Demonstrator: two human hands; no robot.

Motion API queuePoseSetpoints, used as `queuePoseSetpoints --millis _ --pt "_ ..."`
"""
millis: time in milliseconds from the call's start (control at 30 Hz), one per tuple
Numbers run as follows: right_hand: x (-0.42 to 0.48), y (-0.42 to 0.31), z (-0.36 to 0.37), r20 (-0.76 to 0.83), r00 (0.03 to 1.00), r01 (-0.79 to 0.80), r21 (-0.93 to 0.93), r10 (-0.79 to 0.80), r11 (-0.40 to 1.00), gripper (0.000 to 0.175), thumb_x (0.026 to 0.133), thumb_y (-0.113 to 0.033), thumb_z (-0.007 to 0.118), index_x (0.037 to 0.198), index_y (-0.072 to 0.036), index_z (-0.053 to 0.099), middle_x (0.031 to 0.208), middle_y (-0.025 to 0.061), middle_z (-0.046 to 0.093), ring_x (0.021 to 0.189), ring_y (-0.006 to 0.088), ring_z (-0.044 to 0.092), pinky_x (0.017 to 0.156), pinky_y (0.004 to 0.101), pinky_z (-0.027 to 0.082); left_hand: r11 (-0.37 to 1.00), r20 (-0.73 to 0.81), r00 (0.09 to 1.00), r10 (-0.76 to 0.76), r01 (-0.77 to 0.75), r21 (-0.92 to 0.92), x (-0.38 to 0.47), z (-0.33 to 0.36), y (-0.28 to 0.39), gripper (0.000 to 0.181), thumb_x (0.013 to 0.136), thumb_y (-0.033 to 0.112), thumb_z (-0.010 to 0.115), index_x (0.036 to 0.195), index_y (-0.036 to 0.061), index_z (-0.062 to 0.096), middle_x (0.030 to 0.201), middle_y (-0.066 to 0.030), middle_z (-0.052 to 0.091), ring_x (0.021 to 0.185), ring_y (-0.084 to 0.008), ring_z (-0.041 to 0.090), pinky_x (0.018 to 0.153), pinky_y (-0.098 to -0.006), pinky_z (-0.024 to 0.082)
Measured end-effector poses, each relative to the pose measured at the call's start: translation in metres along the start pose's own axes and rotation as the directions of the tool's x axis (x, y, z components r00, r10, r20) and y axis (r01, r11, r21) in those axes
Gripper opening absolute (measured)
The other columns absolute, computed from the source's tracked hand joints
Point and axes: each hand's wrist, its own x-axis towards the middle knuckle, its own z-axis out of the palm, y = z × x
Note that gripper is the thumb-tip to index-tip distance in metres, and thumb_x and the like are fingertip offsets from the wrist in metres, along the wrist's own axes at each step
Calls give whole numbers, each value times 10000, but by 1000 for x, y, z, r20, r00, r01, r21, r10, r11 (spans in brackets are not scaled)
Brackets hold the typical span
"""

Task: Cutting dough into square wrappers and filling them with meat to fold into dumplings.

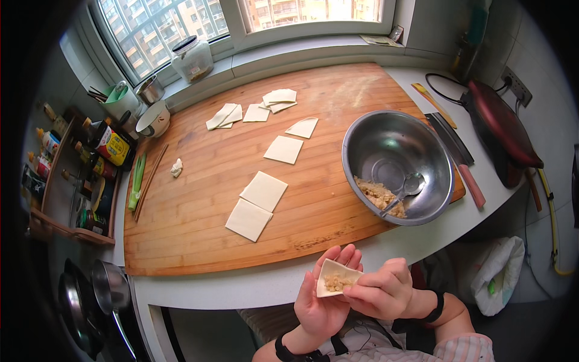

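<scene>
A dough wrapper (324, 285) lies cupped on my left hand (319, 312), with a small heap of pale filling (336, 281) in its middle. My right hand (384, 289) pinches the wrapper's right side between thumb and fingers. Both hands are in front of the wooden board's near edge. On the board (190, 235), two square wrappers (263, 191) lie edge to edge near the middle. Farther back are another square wrapper (283, 150) and one with a rounded side (303, 127). A steel bowl (389, 135) at the right holds more filling (377, 194) and a metal spoon (412, 184).
Overlapping wrappers (279, 97) lie toward the window. At the left are chopsticks (151, 183), green scallion pieces (138, 178), a dough scrap (177, 168) and a bottle rack (74, 233). A cleaver (452, 140) and an electric griddle (502, 126) stand right of the bowl.
</scene>
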Motion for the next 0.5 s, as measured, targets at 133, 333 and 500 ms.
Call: queuePoseSetpoints --millis 133,333,500 --pt "5 -4 4 -32 984 -173 55 175 983 222 626 -137 736 821 -153 632 796 -50 554 687 150 475 594 272 374 989 95 994 44 -57 137 -6 -8 -2 555 878 390 459 1278 17 370 1329 -194 382 1244 -313 360 1049 -431 264" --pt "12 -7 5 -31 965 -256 85 259 963 197 619 -124 721 789 -141 622 771 -32 551 674 173 491 597 288 385 961 279 949 147 -204 187 -6 -22 -5 470 817 116 611 1227 -28 431 1313 -227 400 1249 -316 364 1034 -414 306" --pt "14 -6 6 -22 968 -249 93 252 964 189 619 -129 720 781 -137 622 760 -30 546 674 176 494 600 290 385 942 249 958 143 -209 262 -8 -20 -2 421 830 79 573 1211 -58 456 1304 -251 400 1236 -303 383 1026 -401 315"
